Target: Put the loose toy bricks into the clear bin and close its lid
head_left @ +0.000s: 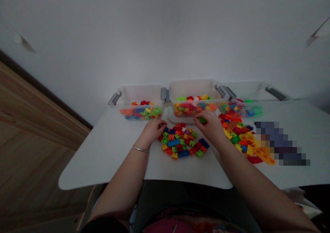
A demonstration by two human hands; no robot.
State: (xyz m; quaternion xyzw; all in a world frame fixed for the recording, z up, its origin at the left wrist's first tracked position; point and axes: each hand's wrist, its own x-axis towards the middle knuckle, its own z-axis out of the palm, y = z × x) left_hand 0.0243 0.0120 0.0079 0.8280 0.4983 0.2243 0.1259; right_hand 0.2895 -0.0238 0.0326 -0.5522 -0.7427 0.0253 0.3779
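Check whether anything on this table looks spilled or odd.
The pixelated patch at the right looks odd, hiding whatever lies there. Loose pieces sprawl beside the right hand; whether spilled, I can't tell.

1. The table stretches before me, the wall behind it.
2. Along its back stand the left bin, middle bin and right bin, side by side, pieces inside each.
3. Before the middle bin lies the near pile, my left hand at its left rear edge.
4. My right hand, a block at its fingertips, is just before the middle bin.
5. Right of that hand lies the second heap.
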